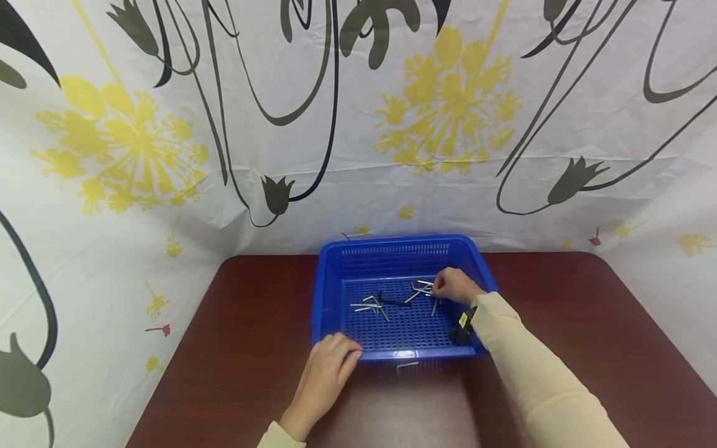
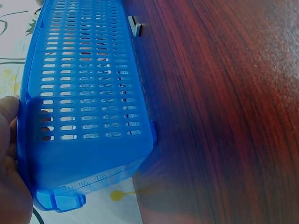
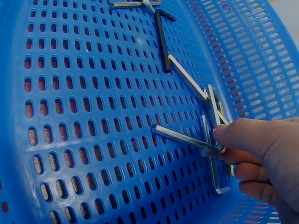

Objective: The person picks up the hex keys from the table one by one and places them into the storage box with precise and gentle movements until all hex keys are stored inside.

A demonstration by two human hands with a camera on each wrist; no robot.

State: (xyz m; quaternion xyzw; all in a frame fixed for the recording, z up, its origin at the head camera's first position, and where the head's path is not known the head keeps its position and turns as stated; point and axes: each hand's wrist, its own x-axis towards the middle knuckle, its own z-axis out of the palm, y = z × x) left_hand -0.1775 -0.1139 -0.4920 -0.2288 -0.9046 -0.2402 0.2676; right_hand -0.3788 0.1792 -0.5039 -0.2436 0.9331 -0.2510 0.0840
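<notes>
My right hand (image 1: 456, 285) reaches into the blue plastic basket (image 1: 403, 354) and pinches a silver hex key (image 3: 187, 138) between thumb and fingers. Around those fingertips lie more silver hex keys, one of them (image 3: 215, 170) standing out below the hand. A black hex key (image 3: 162, 42) rests on the basket floor, farther from the hand. Over at the basket's front left corner, my left hand (image 1: 326, 371) holds the rim; the left wrist view has its fingers at the edge, partly cut off by the frame.
A second group of silver hex keys (image 1: 374, 306) lies left of centre in the basket. One hex key (image 1: 407, 365) sits on the dark red wooden table (image 1: 252, 348), outside the basket's front wall. Behind the table hangs a patterned cloth (image 1: 347, 205).
</notes>
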